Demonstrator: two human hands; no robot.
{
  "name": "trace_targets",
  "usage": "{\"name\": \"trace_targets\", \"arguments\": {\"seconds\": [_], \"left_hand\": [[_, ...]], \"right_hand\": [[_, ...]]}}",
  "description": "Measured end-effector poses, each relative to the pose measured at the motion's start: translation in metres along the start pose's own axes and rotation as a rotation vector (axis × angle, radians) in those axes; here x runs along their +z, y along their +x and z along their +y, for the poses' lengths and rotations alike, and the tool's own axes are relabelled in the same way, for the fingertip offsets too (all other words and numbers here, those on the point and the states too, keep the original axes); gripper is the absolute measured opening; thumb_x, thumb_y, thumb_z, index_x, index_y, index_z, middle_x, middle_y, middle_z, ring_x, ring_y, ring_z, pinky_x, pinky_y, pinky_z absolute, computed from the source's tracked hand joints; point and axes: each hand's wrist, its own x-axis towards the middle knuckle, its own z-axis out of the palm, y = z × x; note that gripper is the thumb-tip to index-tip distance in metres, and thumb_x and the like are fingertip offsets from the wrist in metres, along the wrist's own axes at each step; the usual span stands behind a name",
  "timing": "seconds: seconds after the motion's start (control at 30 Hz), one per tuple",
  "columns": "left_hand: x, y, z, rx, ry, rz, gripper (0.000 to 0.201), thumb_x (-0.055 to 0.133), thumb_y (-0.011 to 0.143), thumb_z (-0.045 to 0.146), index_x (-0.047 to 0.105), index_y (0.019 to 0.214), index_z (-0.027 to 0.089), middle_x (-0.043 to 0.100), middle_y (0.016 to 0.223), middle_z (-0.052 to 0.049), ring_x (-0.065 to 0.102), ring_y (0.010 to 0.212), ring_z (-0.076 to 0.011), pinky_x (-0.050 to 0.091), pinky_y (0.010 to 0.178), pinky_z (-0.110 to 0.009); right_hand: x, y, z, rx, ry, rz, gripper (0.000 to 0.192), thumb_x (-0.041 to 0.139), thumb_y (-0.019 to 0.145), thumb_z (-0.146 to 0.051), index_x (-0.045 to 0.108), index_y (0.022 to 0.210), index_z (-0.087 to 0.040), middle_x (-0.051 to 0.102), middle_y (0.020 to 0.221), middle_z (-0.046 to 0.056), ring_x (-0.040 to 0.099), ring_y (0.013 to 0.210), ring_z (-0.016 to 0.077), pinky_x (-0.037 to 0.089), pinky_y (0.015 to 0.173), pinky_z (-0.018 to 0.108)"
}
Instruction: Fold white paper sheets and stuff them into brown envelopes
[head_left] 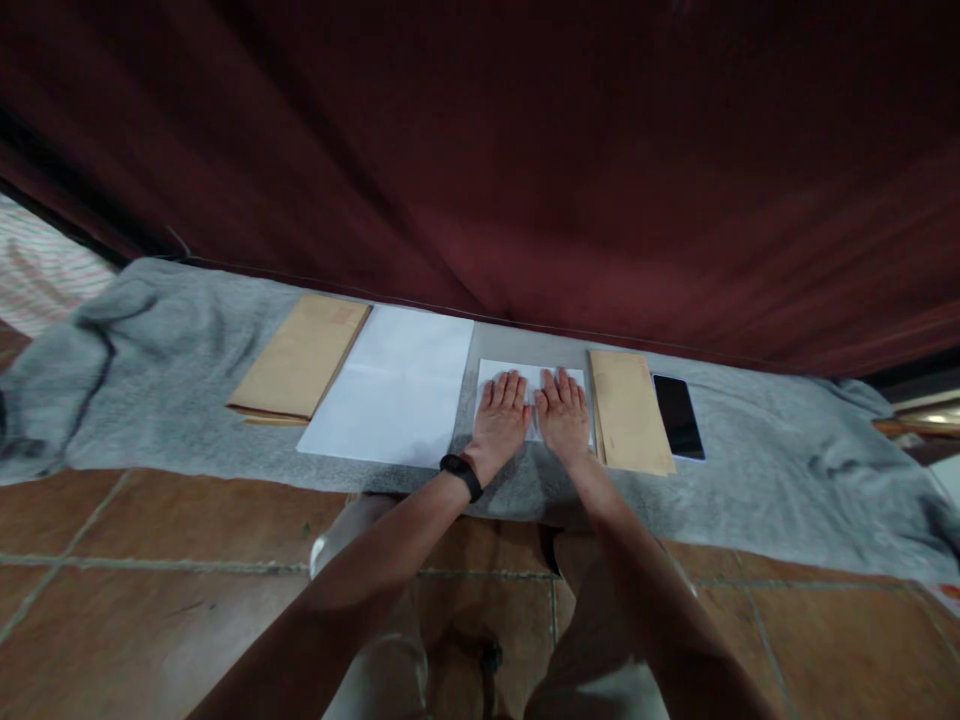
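Fingers [511, 387] flat on paper [534, 380]; brown envelopes [632, 412] beside, contents hidden.

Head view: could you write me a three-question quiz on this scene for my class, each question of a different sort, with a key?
1. Multiple choice: what do the left hand and the right hand rest on?
a) the larger white sheet
b) the smaller white sheet
c) the tiled floor

2. True or false: the wristband is on the right wrist.

3. Fill in: the brown paper bundle on the person's right lies between the smaller white sheet and the ____.

Key:
1. b
2. False; the wristband is on the left wrist.
3. phone
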Motion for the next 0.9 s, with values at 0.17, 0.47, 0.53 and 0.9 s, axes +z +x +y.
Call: {"name": "trace_targets", "arguments": {"seconds": [0.17, 0.47, 0.53, 0.9], "left_hand": [[0.0, 0.001, -0.01, -0.046, -0.003, 0.012, 0.061, 0.029, 0.104, 0.034, 0.034, 0.156, 0.003, 0.03, 0.166, -0.017, 0.023, 0.156, -0.0255, 0.019, 0.128, -0.042], [-0.004, 0.012, -0.023, -0.113, -0.013, 0.076, 0.06, 0.028, 0.104, 0.03, 0.038, 0.153, -0.002, 0.037, 0.162, -0.022, 0.029, 0.154, -0.0295, 0.026, 0.126, -0.046], [-0.005, 0.011, -0.022, -0.124, -0.013, 0.118, 0.06, 0.028, 0.104, 0.031, 0.037, 0.153, -0.002, 0.036, 0.161, -0.024, 0.028, 0.154, -0.0307, 0.026, 0.126, -0.05], [-0.001, -0.008, -0.004, 0.133, -0.001, 0.054, 0.057, 0.03, 0.104, 0.033, 0.038, 0.156, 0.011, 0.038, 0.163, -0.012, 0.026, 0.155, -0.0237, 0.021, 0.128, -0.047]], "right_hand": [[-0.002, -0.002, 0.002, 0.028, -0.021, -0.001, 0.052, 0.037, 0.108, -0.036, 0.044, 0.154, -0.012, 0.038, 0.162, 0.02, 0.037, 0.149, 0.0305, 0.032, 0.119, 0.051], [0.004, -0.003, 0.002, 0.074, -0.005, 0.092, 0.054, 0.037, 0.107, -0.04, 0.046, 0.152, -0.012, 0.043, 0.158, 0.021, 0.042, 0.146, 0.0326, 0.036, 0.117, 0.052], [0.004, -0.004, 0.003, 0.075, 0.006, 0.097, 0.055, 0.037, 0.106, -0.04, 0.046, 0.152, -0.011, 0.043, 0.158, 0.021, 0.042, 0.146, 0.0327, 0.037, 0.116, 0.053], [-0.005, -0.003, 0.003, 0.093, 0.039, 0.02, 0.056, 0.037, 0.107, -0.04, 0.043, 0.154, -0.01, 0.04, 0.16, 0.022, 0.041, 0.147, 0.0332, 0.037, 0.117, 0.053]]}}
